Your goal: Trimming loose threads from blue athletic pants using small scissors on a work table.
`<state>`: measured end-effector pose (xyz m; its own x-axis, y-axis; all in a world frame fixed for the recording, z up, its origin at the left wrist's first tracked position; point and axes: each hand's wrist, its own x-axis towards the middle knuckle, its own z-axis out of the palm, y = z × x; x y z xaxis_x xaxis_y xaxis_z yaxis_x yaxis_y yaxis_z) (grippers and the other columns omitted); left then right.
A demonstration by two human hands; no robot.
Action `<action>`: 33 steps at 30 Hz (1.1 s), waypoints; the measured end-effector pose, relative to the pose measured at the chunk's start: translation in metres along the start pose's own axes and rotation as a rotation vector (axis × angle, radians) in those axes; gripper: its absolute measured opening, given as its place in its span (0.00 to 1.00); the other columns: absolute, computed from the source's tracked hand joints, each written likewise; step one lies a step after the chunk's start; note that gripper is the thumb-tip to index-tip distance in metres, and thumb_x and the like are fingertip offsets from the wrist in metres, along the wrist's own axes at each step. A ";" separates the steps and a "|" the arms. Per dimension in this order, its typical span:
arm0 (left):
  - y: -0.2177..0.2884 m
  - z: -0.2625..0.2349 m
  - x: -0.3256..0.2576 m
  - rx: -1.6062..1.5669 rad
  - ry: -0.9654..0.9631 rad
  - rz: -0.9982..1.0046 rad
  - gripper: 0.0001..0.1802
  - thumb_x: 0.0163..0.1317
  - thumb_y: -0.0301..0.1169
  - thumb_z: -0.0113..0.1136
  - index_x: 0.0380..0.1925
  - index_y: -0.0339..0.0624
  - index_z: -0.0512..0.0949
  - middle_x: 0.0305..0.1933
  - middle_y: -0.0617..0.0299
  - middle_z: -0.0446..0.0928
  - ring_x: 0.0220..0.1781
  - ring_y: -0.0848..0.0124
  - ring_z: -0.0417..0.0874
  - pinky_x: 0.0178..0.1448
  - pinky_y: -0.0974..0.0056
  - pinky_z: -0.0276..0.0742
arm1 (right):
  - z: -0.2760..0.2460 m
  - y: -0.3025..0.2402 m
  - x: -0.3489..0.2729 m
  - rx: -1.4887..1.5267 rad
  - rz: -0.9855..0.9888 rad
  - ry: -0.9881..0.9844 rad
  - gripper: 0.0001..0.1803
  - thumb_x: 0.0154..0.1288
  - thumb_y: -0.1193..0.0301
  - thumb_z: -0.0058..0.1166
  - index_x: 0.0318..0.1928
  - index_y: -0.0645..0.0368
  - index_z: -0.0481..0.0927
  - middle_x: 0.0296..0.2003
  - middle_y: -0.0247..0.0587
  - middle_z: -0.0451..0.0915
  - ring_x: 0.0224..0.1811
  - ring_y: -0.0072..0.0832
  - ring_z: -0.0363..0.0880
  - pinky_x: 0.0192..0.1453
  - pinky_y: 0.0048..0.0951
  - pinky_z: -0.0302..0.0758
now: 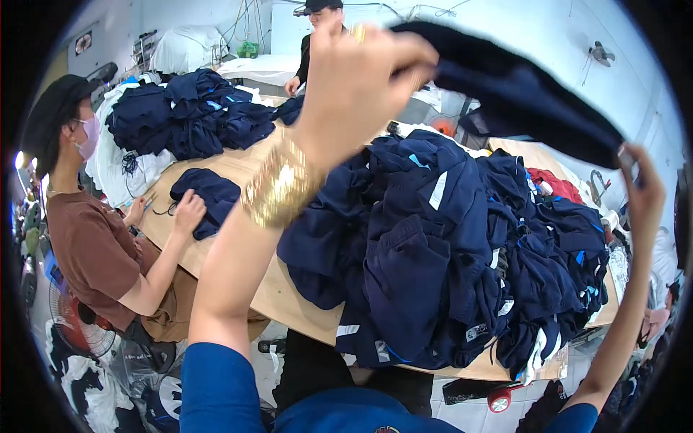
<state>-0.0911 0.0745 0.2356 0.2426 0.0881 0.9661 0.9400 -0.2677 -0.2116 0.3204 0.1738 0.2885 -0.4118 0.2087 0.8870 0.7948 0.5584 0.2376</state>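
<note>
A dark navy garment (520,94) is stretched in the air between my raised hands, above the table's far right part. My left hand (372,79), slightly blurred, has its fingers closed on the garment's left end; a wide gold bracelet (283,184) wraps that wrist. Lower down at the right, my right hand (642,177) pinches the other end. Whether it is a pair of trousers or another piece, I cannot tell. Below it lies a big heap of navy garments (408,252), some with elastic waistbands, white labels and light blue tags.
A wooden table (303,307) bears the heap and a second navy pile (180,115) at the far left. At the left, a person in a brown shirt (94,245) handles a navy garment (206,198). Another person (317,14) stands behind the table. A red fan (81,325) stands lower left.
</note>
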 end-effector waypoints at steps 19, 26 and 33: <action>0.116 0.003 -0.237 -0.412 -0.613 -0.555 0.23 0.45 0.28 0.66 0.45 0.44 0.76 0.51 0.59 0.73 0.54 0.62 0.72 0.60 0.57 0.60 | 0.049 -0.139 -0.226 0.696 0.337 -0.573 0.20 0.44 0.81 0.60 0.42 0.56 0.79 0.44 0.40 0.77 0.38 0.35 0.81 0.36 0.26 0.76; 0.133 0.025 -0.249 -0.418 -0.581 -0.788 0.31 0.41 0.23 0.62 0.51 0.43 0.71 0.56 0.56 0.69 0.57 0.59 0.68 0.60 0.60 0.61 | 0.092 -0.161 -0.227 0.475 0.164 -0.751 0.21 0.43 0.79 0.56 0.43 0.55 0.76 0.40 0.36 0.77 0.31 0.31 0.79 0.35 0.28 0.74; 0.128 0.017 -0.257 -0.371 -0.495 -0.751 0.19 0.41 0.21 0.62 0.38 0.43 0.79 0.46 0.60 0.76 0.50 0.62 0.74 0.59 0.58 0.63 | 0.102 -0.151 -0.222 0.545 0.384 -0.636 0.10 0.46 0.84 0.51 0.32 0.61 0.76 0.23 0.43 0.76 0.27 0.38 0.78 0.30 0.26 0.71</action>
<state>-0.0293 0.0343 -0.0422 -0.2360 0.7301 0.6413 0.7766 -0.2551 0.5761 0.2467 0.1251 0.0152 -0.4587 0.7702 0.4433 0.6745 0.6265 -0.3906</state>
